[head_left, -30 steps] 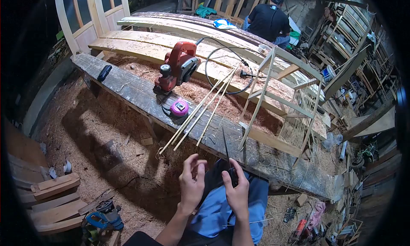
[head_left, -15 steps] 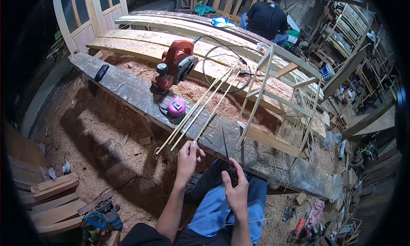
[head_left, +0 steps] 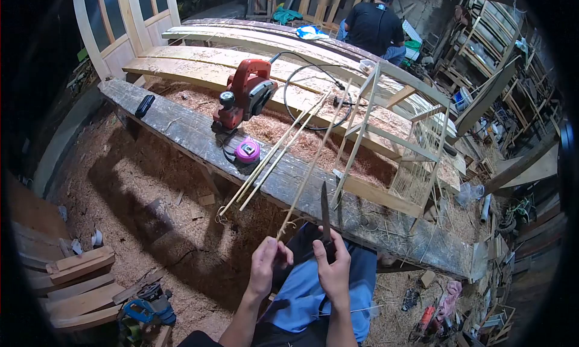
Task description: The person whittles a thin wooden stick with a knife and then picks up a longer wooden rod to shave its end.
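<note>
At the lower centre of the frame, a thin bamboo strip (head_left: 313,160) is pinched at its near end by the raised left hand (head_left: 267,268), slanting up over the plank bench (head_left: 181,127). A knife (head_left: 325,217) is gripped blade-up in the closed right hand (head_left: 333,265), just beside the strip

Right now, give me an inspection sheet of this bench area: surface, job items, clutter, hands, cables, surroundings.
Surface: dark plank bench, strewn with sawdust.
Job's things: bamboo strip in left hand; knife, blade up, in right hand; two more strips on bench.
Clutter: red power planer, pink tape measure, slatted wooden frame.
Grippers: both hands closed on their items.
Cables: black planer cord looped on planks.
Surroundings: person in black behind; shavings on floor.
</note>
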Motion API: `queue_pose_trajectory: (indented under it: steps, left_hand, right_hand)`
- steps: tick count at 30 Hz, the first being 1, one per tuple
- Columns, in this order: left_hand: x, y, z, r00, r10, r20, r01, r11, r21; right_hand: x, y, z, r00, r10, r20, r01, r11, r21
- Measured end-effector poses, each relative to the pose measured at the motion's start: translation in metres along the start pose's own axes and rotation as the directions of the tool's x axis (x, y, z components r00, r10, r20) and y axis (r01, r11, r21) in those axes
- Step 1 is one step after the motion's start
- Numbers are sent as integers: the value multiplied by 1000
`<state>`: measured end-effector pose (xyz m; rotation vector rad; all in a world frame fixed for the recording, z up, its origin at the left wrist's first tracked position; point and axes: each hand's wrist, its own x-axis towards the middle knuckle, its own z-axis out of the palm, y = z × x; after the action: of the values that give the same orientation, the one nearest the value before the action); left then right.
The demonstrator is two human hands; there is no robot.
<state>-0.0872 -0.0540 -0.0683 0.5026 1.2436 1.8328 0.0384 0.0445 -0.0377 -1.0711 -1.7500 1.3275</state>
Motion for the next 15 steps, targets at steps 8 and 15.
queue_pose_trajectory:
  steps: [8, 15]
  left_hand:
    - [-31, -8, 20, 965, -33, 260, 4, 994, 111]
    - [-39, -10, 55, 912, -98, 398, -1, 970, 242]
  right_hand:
    - [-13, -11, -25, 996, 88, 1, -81, 920, 382]
    - [-22, -23, -54, 983, 89, -159, 4, 862, 507]
